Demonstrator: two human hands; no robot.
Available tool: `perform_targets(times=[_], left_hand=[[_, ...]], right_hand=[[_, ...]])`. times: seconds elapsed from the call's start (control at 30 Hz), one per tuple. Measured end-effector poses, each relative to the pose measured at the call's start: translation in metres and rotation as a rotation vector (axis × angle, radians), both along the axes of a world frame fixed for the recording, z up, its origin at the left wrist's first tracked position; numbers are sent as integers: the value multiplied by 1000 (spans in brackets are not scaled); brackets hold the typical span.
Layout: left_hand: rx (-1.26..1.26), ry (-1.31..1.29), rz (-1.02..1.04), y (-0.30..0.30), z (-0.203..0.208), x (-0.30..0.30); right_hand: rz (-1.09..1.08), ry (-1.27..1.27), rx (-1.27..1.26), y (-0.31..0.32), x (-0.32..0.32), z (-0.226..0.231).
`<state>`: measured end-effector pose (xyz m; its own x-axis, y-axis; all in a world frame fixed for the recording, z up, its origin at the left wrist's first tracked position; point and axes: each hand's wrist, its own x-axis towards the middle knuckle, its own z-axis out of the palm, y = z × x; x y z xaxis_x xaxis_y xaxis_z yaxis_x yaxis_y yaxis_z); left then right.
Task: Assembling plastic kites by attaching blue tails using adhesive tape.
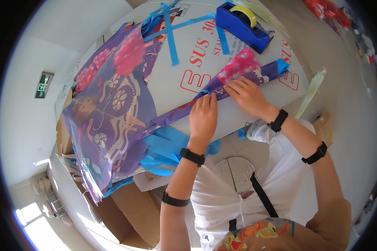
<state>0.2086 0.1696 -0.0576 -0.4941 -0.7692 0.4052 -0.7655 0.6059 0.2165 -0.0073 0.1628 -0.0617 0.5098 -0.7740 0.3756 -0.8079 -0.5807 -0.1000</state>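
A long, narrow purple kite [178, 113], rolled or folded up, lies slantwise across the table's near edge. Its pink dotted part [240, 65] fans out on the far side, and a blue piece [282, 65] shows at its right end. My left hand [204, 116] grips the roll near its middle, fingers bent over it. Farther right, my right hand [248, 98] presses its curled fingers onto the same roll. Both thumbs are mostly hidden. Left of my hands, a stack of flat purple kites [113, 113] with printed figures hangs over the table edge.
A blue tape dispenser [244, 29] with yellow tape stands at the far right of the white printed table cover [167, 79]. Blue streamers [170, 39] lie at the back; others [165, 146] hang below the edge. Pale thin sticks [312, 92] are at right, an open cardboard box [134, 213] below left.
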Motion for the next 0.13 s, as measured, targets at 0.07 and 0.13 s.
perform_targets(times=[0.07,0.13], left_hand=[[5,137,39,6,11,1],[-19,78,117,17,26,14]], right_hand=[[25,-3,-55,-9,0,4],[42,8,-109,-12,-2,15]])
